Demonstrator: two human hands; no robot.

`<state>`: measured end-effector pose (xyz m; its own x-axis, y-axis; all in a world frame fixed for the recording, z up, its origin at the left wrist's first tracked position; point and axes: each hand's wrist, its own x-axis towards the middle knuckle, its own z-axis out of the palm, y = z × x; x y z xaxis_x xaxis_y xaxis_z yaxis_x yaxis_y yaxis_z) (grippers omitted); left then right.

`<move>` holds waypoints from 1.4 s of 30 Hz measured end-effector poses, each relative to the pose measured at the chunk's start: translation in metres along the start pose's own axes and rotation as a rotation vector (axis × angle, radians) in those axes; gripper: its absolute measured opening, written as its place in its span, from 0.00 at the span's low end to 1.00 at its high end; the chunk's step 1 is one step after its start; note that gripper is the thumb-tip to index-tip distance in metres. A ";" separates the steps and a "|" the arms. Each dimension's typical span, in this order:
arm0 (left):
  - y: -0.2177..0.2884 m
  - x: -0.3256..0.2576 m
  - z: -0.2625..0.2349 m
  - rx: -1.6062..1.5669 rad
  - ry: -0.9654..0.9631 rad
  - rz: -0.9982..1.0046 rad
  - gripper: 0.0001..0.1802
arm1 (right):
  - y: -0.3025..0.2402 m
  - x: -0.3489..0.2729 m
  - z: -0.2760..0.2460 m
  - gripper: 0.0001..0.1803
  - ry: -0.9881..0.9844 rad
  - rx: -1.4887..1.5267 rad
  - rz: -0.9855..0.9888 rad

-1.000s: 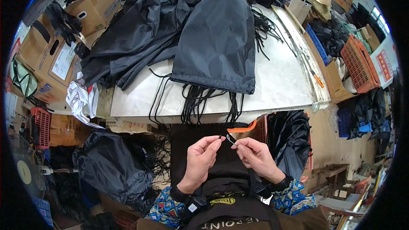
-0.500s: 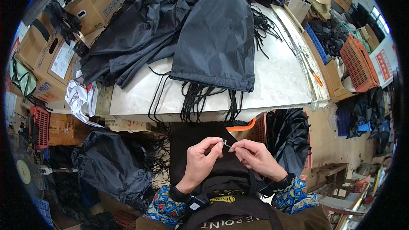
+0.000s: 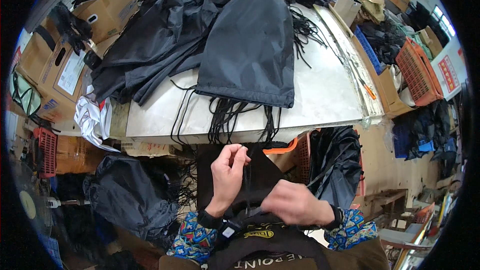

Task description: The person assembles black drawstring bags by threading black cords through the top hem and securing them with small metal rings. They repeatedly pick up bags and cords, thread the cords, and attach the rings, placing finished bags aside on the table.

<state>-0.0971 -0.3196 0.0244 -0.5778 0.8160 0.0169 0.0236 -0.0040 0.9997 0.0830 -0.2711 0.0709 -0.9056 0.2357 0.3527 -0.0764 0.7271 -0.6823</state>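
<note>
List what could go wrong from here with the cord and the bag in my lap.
1. The left hand pinches the thin black cord only at the fingertips; it could slip free.
2. The right hand is motion-blurred, so a quick pull might snag the black bag on the lap.
3. Loose cords hang off the table edge just above the hands; they might tangle with the one being worked.
</note>
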 end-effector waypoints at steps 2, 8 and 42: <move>-0.003 0.008 0.011 0.246 -0.004 0.105 0.07 | -0.026 0.006 -0.007 0.07 0.009 -0.118 -0.138; -0.015 0.004 0.064 0.223 -0.564 0.028 0.13 | -0.036 0.017 -0.024 0.07 -0.246 0.377 -0.070; 0.000 0.061 0.010 -0.343 -0.049 -0.246 0.09 | 0.067 0.010 -0.009 0.11 0.573 0.270 0.686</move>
<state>-0.1241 -0.2642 0.0249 -0.4925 0.8432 -0.2155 -0.3880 0.0089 0.9216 0.0720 -0.2147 0.0347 -0.4499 0.8926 0.0304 0.2395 0.1534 -0.9587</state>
